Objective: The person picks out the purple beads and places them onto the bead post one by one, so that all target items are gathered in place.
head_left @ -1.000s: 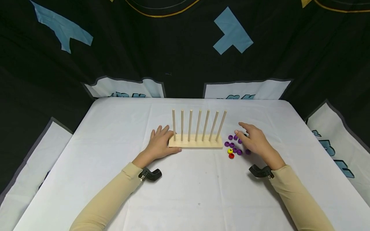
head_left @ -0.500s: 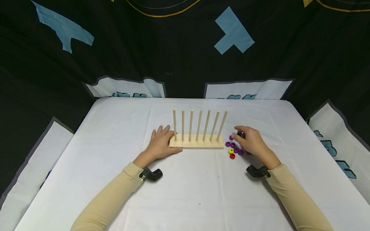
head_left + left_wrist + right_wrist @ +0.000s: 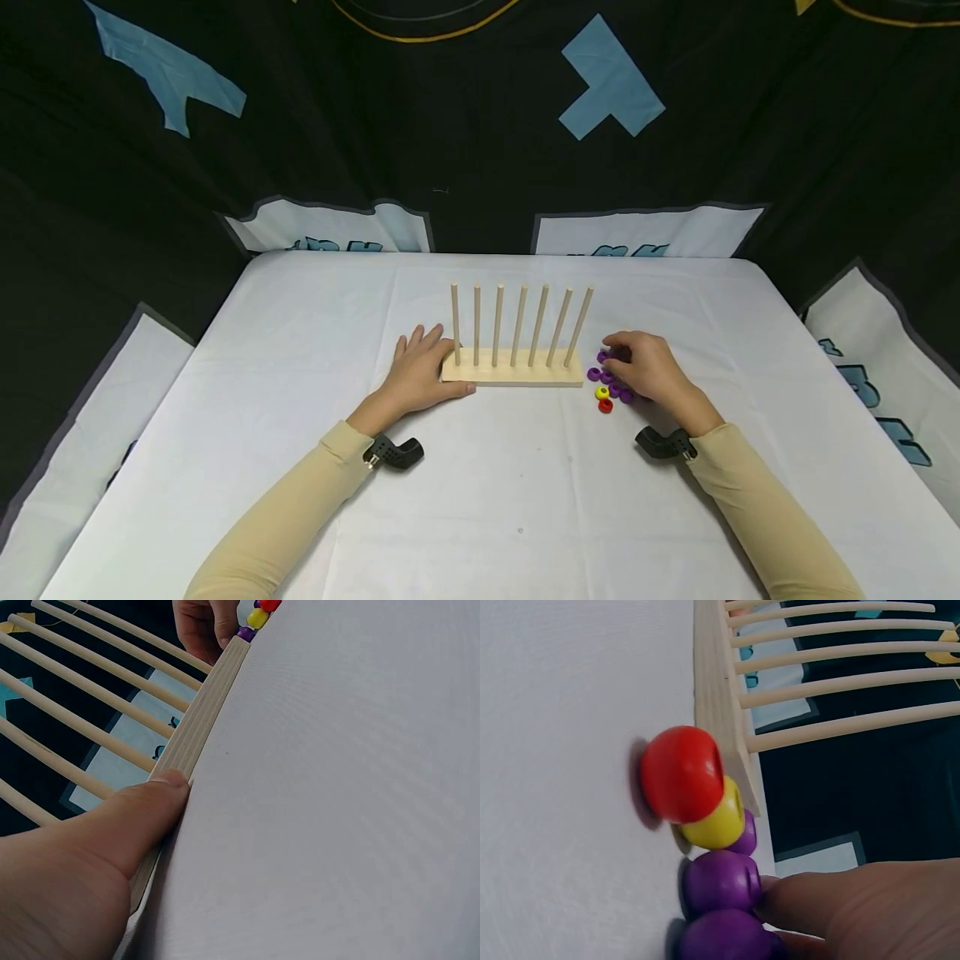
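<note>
A pale wooden peg rack (image 3: 513,375) with a row of upright bare pegs stands mid-table. My left hand (image 3: 414,373) grips its left end; the thumb (image 3: 142,814) lies along the front edge and other fingers spread behind. Right of the rack, my right hand (image 3: 651,367) curls its thumb and fingers round purple beads (image 3: 603,356), partly hidden beneath it. More purple beads (image 3: 721,883) lie by the thumb in the right wrist view. A yellow bead (image 3: 602,392) and a red bead (image 3: 605,406) sit at the near side of the cluster.
White cloth (image 3: 517,483) covers the table. A black curtain (image 3: 337,133) with blue patches hangs behind the far edge. Each wrist wears a black camera mount, the left mount (image 3: 401,452) and the right mount (image 3: 662,443).
My right hand has moved left and slightly nearer over the purple beads, its fingers closing in from a more spread pose. The left hand keeps its hold on the rack.
</note>
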Motion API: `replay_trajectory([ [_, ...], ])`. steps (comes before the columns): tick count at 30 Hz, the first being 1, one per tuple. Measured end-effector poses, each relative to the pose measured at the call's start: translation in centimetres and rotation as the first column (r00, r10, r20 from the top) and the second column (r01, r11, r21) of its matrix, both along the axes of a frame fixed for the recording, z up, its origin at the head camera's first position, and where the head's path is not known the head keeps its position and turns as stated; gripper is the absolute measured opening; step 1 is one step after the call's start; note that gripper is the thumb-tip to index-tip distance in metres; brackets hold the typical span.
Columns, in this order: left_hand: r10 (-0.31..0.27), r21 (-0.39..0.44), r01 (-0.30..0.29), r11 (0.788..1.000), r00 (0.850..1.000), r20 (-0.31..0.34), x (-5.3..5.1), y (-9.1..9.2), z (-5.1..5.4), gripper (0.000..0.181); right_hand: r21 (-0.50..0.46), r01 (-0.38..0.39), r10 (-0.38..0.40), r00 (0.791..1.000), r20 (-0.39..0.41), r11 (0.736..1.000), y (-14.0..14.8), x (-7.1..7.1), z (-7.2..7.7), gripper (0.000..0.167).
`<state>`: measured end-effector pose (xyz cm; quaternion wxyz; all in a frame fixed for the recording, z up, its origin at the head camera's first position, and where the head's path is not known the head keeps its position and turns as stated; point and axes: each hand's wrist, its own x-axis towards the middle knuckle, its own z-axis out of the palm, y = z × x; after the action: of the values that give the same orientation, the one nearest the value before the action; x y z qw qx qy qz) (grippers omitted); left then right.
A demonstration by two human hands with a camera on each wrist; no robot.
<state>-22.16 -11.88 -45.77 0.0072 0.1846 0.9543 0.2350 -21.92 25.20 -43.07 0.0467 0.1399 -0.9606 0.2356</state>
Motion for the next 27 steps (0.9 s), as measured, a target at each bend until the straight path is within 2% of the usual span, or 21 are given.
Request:
replay_trajectory([
  [8,-0.001,0.008,0.001,1.0,1.0,-0.001,0.0,0.1,0.0,0.074,0.018,-0.005,0.005,1.0,-0.019,1.0,-0.2,-0.2,-0.3,0.029],
  [15,0.002,0.013,-0.002,1.0,1.0,0.003,0.0,0.1,0.0,0.073,-0.003,-0.016,0.016,0.998,-0.054,1.0,-0.2,-0.2,-0.8,0.026],
  [27,0.001,0.015,-0.001,1.0,1.0,0.004,0.0,-0.1,0.0,0.074,-0.04,-0.018,0.015,0.998,-0.067,0.999,0.0,-0.1,-1.2,0.025],
])
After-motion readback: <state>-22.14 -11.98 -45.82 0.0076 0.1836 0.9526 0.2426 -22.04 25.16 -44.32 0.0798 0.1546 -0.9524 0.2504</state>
